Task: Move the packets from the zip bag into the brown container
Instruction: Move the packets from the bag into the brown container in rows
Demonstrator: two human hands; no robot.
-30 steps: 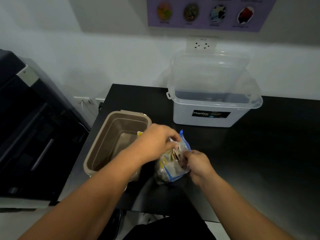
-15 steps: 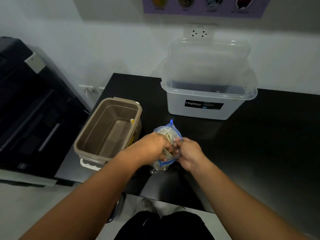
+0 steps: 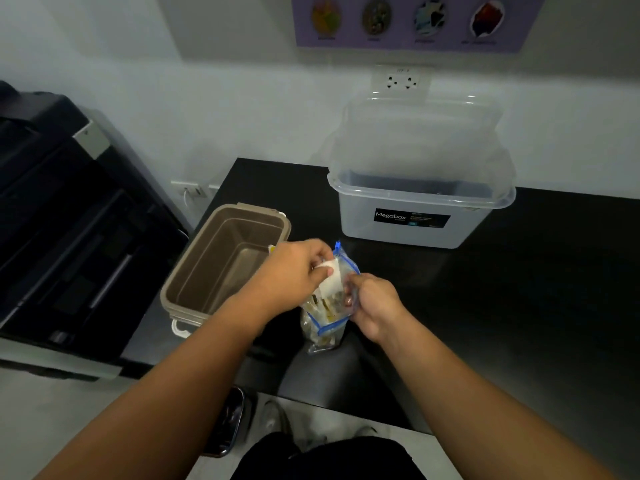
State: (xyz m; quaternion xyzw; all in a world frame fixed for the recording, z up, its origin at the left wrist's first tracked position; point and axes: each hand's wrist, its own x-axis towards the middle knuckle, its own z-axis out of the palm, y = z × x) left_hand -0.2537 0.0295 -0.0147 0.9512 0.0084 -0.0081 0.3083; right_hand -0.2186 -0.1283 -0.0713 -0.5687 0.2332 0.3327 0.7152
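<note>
I'm watching one zip bag (image 3: 328, 322) standing on desk (image 3: 502, 306), just right of one brown container (image 3: 194, 271). Left grip (image 3: 298, 271) pinching one white packet (image 3: 330, 283) at bag mouth, packet partly sticking out. Right grip (image 3: 375, 303) curling round bag's right edge, holding it. More packets (image 3: 327, 303) inside, can't count em. One clear box (image 3: 408, 233) sitting behind, well apart.
</note>
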